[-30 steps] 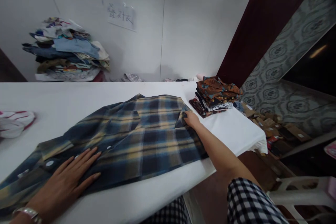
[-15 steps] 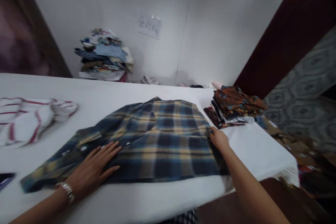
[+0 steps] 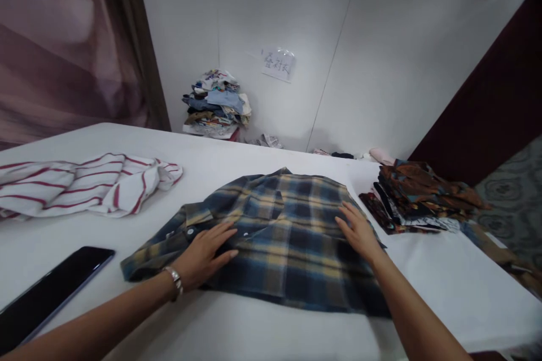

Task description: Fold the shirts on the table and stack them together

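A blue, yellow and dark plaid shirt [image 3: 292, 231] lies on the white table [image 3: 313, 333], partly folded, its collar area towards the wall and one sleeve stretched to the left. My left hand [image 3: 205, 256] rests flat on the shirt's left part, beside a cuff with a white button, fingers spread. On the right side of the shirt lies my right hand [image 3: 358, 231], its fingers apart over the cloth. Neither hand grips the fabric. A silver bracelet [image 3: 174, 281] circles my left wrist.
A white garment with red stripes [image 3: 97, 183] lies loosely at left, with a black phone [image 3: 55, 293] nearer me. Folded dark and brown clothes [image 3: 419, 197] are stacked at right. A tall clothes pile [image 3: 218, 104] stands by the wall, near a paper sign [image 3: 278, 65].
My right hand has let go of the shirt's right edge and now lies flat on it. My left hand stays on the left part. The view has turned left, showing the whole phone.
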{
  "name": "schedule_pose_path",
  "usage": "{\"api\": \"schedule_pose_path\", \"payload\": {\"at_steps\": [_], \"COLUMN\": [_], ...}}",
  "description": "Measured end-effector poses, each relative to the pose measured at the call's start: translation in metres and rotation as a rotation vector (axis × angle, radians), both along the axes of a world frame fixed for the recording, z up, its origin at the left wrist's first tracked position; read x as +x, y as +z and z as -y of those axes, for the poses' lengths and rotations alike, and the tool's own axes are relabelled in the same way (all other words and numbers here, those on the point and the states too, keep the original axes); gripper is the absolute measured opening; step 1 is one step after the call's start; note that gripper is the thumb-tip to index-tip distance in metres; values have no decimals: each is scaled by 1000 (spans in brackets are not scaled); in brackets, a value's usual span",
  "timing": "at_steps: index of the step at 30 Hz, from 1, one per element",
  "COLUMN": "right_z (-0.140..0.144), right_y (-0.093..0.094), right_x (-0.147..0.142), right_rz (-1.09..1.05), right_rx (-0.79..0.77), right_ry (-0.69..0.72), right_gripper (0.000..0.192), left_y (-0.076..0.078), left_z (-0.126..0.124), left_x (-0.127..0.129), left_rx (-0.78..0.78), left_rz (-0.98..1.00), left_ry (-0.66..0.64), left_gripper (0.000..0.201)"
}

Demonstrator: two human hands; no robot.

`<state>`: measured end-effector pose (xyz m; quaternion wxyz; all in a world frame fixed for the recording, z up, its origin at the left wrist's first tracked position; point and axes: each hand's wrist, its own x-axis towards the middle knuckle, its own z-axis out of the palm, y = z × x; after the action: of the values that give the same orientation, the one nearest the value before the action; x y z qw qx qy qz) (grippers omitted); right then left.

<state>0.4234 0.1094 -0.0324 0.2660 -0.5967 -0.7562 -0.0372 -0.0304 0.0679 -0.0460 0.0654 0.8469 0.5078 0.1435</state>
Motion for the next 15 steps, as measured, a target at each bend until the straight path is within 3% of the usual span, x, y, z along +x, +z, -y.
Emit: {"api": "schedule_pose_path", "payload": {"at_steps": [3,7,11,15], "right_z": [-21,-32,-30,-28], "right_y": [-11,-36,-48,-46], "right_x": [-19,-28,-29,-29], "right_rz": [54,207,272,266], "right_rx": [-187,-466,-492,-496], "right_ry": [-57,-196,-225,-232], "right_gripper": [54,58,58,58], "left_y": [30,55,53,39], "left_z": [-31,-104,-180,-223], "left_x": [8,15,21,38], "left_rx": [77,53,-147,-241], "left_rz": [40,6,-39,-63], "left_ry": [55,219,462,559], "left_gripper": [50,48,55,58]}}
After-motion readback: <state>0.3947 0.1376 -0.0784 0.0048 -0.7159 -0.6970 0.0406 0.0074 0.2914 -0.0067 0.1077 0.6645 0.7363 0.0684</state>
